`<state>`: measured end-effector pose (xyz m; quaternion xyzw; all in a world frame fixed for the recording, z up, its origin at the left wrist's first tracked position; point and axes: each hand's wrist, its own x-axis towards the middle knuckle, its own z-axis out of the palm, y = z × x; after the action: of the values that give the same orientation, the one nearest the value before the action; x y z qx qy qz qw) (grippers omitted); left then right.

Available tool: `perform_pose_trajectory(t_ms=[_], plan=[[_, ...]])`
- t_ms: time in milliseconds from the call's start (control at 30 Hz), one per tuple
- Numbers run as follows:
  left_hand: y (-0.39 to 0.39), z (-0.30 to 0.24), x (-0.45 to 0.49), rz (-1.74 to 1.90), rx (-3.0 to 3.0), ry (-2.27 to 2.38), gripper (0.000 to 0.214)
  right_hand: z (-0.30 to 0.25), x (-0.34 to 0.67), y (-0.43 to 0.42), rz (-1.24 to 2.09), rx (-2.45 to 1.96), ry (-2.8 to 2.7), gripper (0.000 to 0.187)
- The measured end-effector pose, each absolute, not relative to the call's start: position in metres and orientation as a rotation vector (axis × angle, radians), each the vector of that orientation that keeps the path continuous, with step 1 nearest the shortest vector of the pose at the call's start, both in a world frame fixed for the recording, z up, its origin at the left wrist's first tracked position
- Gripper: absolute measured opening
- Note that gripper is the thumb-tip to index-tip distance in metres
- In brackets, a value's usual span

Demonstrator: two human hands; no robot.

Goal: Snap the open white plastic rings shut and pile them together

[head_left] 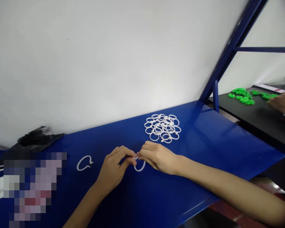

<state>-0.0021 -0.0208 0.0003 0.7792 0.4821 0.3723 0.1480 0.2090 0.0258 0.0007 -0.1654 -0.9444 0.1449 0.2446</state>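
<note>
Between my two hands, just above the blue table, is a white plastic ring (140,170). My left hand (116,166) pinches its left upper side between thumb and fingers. From the other side my right hand (156,156) grips the ring's top right, so the fingertips of both hands almost meet and hide that part of it. Left of my left hand lies one open white ring (80,163) with a gap and a small clasp at its right. Beyond my right hand, a pile of white rings (158,128) spreads on the table, many overlapping.
The blue table (192,126) runs along a white wall. A black plastic bag (38,141) lies at its left end, near a blurred-out patch. At the right, past a blue metal frame (228,47), another person's hand (283,101) is near green pieces (243,96) on a black table.
</note>
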Motion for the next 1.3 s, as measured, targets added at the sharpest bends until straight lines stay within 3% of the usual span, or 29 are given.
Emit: perform_pose_trajectory(t_ms=[267, 400, 567, 733, 967, 1067, 1300], plan=[[-0.014, -0.005, -0.006, 0.830, 2.333, 1.605, 0.023, -0.002, 0.212, 0.031, 0.241, -0.482, -2.568, 0.028], [-0.006, -0.005, -0.023, 0.491, 2.465, 2.117, 0.039, 0.000, 0.223, 0.052, 0.278, -0.708, -2.378, 0.024], [-0.007, 0.001, -0.044, 0.035, 2.200, 2.589, 0.056, 0.001, 0.250, 0.093, 0.075, -0.999, -2.227, 0.009], [-0.010, -0.002, -0.035, 0.058, 2.174, 2.472, 0.048, -0.009, 0.265, 0.116, 0.049, -1.129, -2.308, 0.015], [-0.010, -0.011, -0.013, 0.599, 2.479, 1.735, 0.030, -0.004, 0.266, 0.111, 0.009, -1.114, -2.347, 0.018], [-0.009, -0.007, -0.021, 0.716, 2.465, 1.675, 0.031, 0.003, 0.261, 0.104, -0.023, -1.090, -2.338, 0.019], [-0.001, -0.015, -0.033, 0.479, 2.412, 1.811, 0.031, 0.006, 0.238, 0.079, -0.002, -0.863, -2.430, 0.022]])
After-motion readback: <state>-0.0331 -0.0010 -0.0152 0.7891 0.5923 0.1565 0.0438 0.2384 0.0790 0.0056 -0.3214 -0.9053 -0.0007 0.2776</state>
